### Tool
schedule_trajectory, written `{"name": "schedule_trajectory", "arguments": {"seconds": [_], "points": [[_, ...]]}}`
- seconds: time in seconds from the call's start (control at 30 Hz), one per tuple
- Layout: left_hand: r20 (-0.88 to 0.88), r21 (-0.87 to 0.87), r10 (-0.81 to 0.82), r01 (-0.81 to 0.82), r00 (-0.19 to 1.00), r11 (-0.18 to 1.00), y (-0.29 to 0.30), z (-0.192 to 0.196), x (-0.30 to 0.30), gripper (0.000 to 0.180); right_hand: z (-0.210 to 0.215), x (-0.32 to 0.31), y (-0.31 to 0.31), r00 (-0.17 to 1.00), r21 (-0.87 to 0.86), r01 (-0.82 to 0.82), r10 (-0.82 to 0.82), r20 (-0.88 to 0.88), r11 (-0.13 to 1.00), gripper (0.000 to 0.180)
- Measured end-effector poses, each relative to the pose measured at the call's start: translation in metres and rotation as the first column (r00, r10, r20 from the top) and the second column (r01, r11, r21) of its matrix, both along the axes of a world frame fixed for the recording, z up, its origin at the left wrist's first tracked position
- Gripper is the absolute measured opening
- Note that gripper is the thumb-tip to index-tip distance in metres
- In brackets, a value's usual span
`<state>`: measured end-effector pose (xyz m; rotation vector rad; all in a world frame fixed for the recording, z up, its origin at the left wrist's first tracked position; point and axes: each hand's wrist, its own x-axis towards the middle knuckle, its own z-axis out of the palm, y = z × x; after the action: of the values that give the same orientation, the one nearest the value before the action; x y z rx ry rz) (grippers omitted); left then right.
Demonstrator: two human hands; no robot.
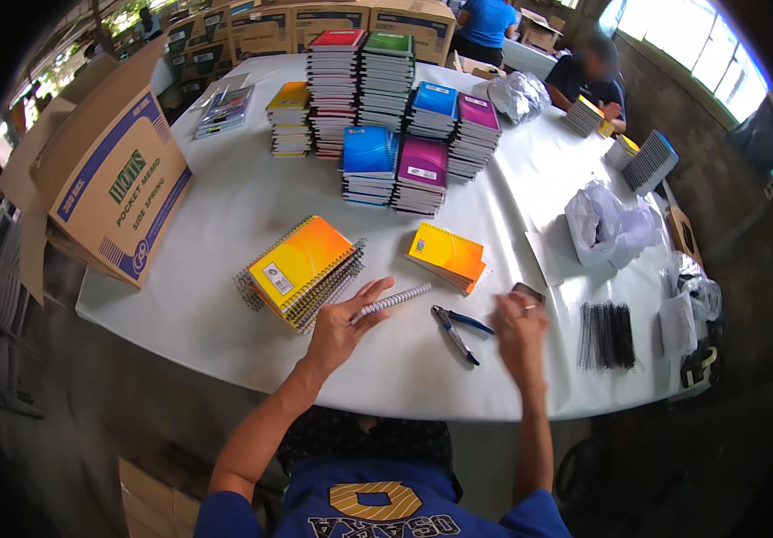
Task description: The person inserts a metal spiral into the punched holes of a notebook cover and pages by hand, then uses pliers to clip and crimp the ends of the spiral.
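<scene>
My left hand (340, 325) grips a small spiral notebook (395, 301) turned edge-on, its coiled spine showing. To its left lies a stack of yellow-orange spiral notebooks (301, 260), with coils sticking out at the sides. Beyond the held notebook is a smaller pile of yellow-orange notebooks (444, 253). Blue-handled pliers (454, 330) rest on the table between my hands. My right hand (522, 336) is raised to the right of the pliers, its fingers smeared by motion; whether they hold anything cannot be made out. A small dark object (528, 291) shows just behind that hand.
Loose black wire coils (608, 336) lie at the right on the white table (225, 323). Tall stacks of coloured notebooks (386, 117) stand at the back middle. A large open carton (122, 188) is at left, a white plastic bag (610, 224) at right. Another person (588, 76) sits across.
</scene>
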<state>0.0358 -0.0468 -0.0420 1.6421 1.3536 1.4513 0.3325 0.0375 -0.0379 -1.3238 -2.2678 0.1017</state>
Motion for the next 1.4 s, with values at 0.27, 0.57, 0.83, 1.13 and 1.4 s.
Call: {"name": "schedule_trajectory", "arguments": {"seconds": [0.27, 0.57, 0.83, 1.13, 1.4], "points": [[-0.689, 0.202, 0.297, -0.218, 0.661, 0.955, -0.015, -0.044, 0.023, 0.061, -0.031, -0.046, -0.057, 0.991, -0.035, -0.031, 0.026, -0.131, 0.999, 0.051], [-0.641, 0.168, 0.305, -0.259, 0.704, 0.951, -0.015, -0.034, 0.029, 0.057, -0.001, -0.074, -0.092, 0.932, -0.006, -0.315, 0.308, -0.194, 0.949, 0.050], [-0.648, 0.131, 0.279, -0.257, 0.709, 0.958, -0.016, -0.028, 0.030, 0.057, 0.002, -0.073, -0.079, 0.867, -0.270, -0.453, 0.349, -0.355, 0.850, 0.035], [-0.588, 0.039, 0.230, -0.257, 0.776, 0.966, -0.021, 0.000, 0.023, 0.051, 0.036, -0.039, -0.028, 0.854, -0.662, -0.520, 0.314, -0.414, 0.540, 0.035], [0.115, 0.030, -0.504, 0.505, 0.856, 0.863, -0.012, 0.066, -0.053, 0.045, 0.001, -0.106, -0.026, 0.449, -0.214, -0.718, 0.207, -0.869, 0.662, 0.060]]}}
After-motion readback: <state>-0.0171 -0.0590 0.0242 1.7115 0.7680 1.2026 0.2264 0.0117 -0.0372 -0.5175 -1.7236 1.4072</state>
